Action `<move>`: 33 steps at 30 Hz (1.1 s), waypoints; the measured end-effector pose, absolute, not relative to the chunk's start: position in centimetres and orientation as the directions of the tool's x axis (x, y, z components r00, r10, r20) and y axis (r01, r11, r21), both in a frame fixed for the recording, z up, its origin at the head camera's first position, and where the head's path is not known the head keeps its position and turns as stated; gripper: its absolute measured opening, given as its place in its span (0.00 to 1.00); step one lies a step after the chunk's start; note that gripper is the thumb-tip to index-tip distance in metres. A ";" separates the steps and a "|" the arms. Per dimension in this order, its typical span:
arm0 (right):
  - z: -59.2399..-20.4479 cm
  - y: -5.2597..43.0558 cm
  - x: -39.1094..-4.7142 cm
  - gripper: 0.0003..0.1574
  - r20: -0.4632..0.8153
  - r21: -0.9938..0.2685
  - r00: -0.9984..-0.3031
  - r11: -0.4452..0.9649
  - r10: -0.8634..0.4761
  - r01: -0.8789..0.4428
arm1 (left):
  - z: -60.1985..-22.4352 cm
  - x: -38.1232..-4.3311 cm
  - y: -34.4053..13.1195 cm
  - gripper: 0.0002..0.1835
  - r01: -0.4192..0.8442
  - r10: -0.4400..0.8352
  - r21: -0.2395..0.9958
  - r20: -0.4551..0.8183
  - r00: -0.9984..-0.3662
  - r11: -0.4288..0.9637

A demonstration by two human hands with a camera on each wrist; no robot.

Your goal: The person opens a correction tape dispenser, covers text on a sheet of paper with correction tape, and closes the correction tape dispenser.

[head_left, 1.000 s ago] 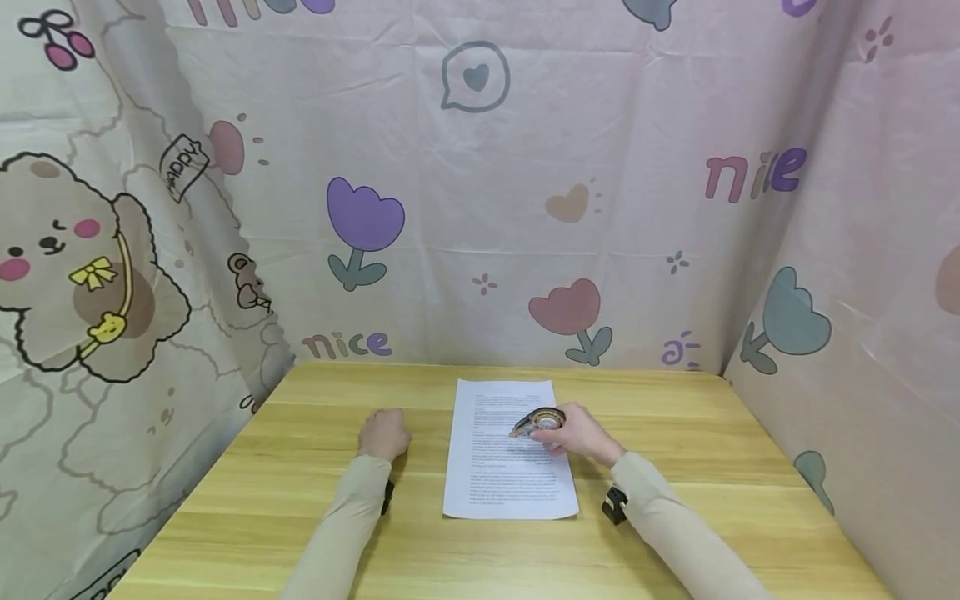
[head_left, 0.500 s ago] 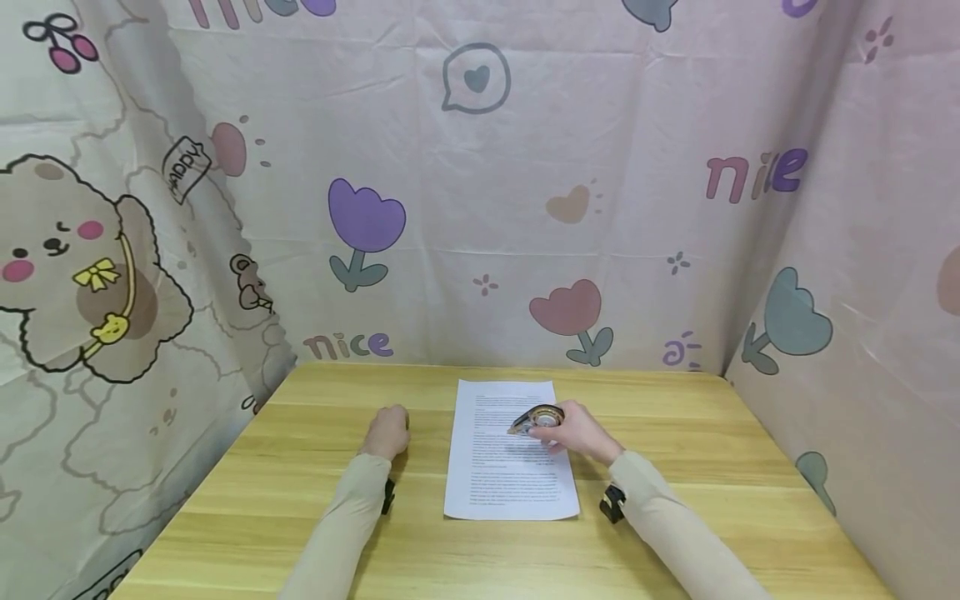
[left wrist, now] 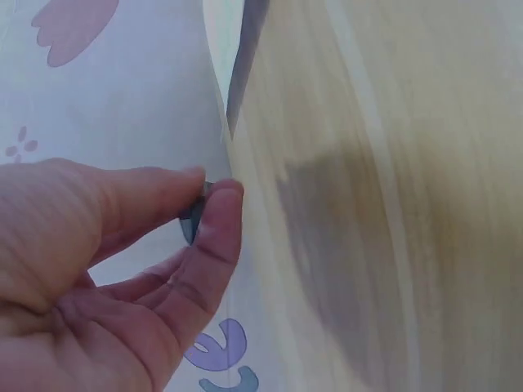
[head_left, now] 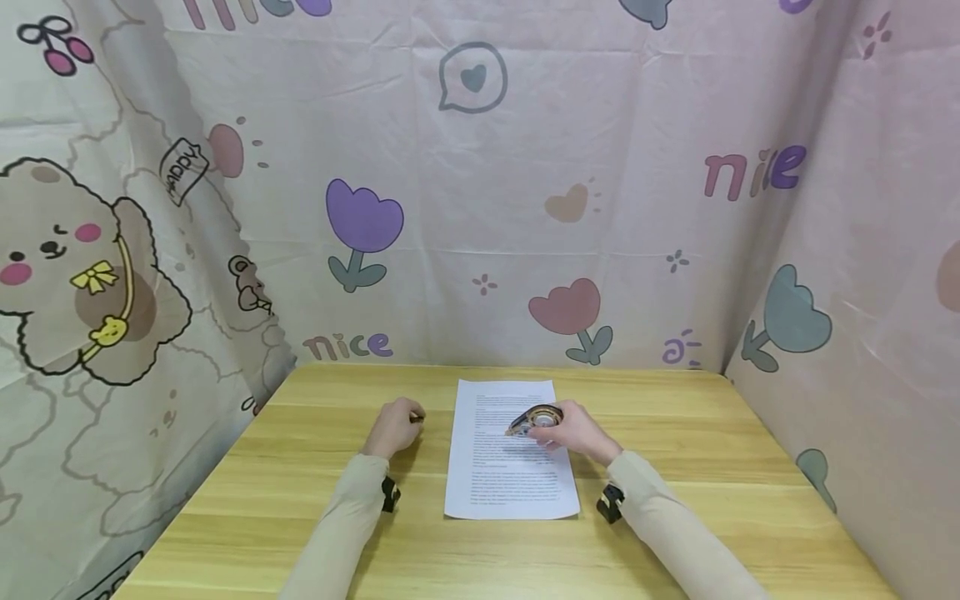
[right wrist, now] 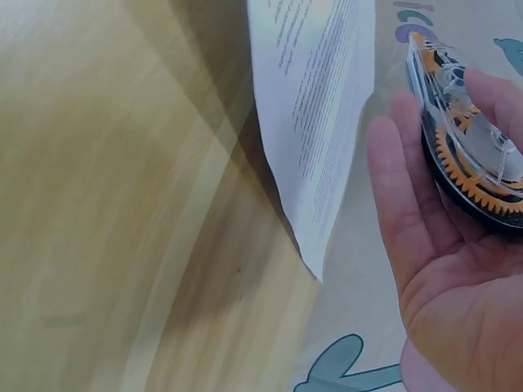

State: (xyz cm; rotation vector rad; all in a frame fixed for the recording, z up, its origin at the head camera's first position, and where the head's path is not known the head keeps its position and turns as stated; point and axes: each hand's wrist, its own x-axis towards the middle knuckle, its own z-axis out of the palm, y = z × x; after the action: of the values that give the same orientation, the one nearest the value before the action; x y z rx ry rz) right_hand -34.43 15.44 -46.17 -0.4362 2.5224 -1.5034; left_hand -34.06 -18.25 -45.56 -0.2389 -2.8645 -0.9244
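Note:
My right hand (head_left: 587,433) grips a correction tape (head_left: 543,417) over a printed sheet of paper (head_left: 513,493). In the right wrist view the correction tape (right wrist: 462,163) shows a clear casing and orange gears, with the thumb on one face and fingers behind. Its orange tip is bare and points left in the head view. Left of the paper, my left hand (head_left: 393,427) pinches a small dark cap-like piece (left wrist: 191,222) between thumb and fingertip. Most of that piece is hidden by the fingers.
The sheet lies on a wooden table (head_left: 660,533), its lower corner slightly lifted. A patterned cloth (head_left: 465,208) hangs behind the table and along both sides. Dark wrist cameras (head_left: 612,503) are strapped on both sleeves.
My left hand has turned and shifted slightly right, so the small dark piece in its fingers now shows. My right hand with the correction tape has barely moved.

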 end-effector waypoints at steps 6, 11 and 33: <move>-45.8 15.2 -34.3 0.23 0.020 -0.856 -0.947 0.484 -0.320 -0.182 | -45.5 -34.1 -17.2 0.14 0.219 0.145 0.640 0.167 -0.975 0.736; -45.7 14.8 -34.3 0.21 0.040 -0.824 -0.949 0.528 -0.313 -0.208 | -45.6 -34.2 -16.1 0.14 0.288 0.207 0.673 0.201 -0.957 0.681; -45.5 13.3 -34.3 0.20 0.034 -0.898 -0.957 0.412 -0.289 -0.157 | -45.6 -33.7 -12.7 0.19 0.281 0.327 0.806 0.116 -0.938 0.521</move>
State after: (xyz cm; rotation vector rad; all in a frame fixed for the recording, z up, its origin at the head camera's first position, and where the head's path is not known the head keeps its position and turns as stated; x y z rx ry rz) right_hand -34.26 13.32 -45.46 -0.4020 2.5311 -1.5886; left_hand -33.73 -12.72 -45.58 -0.5562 -2.7832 -1.4599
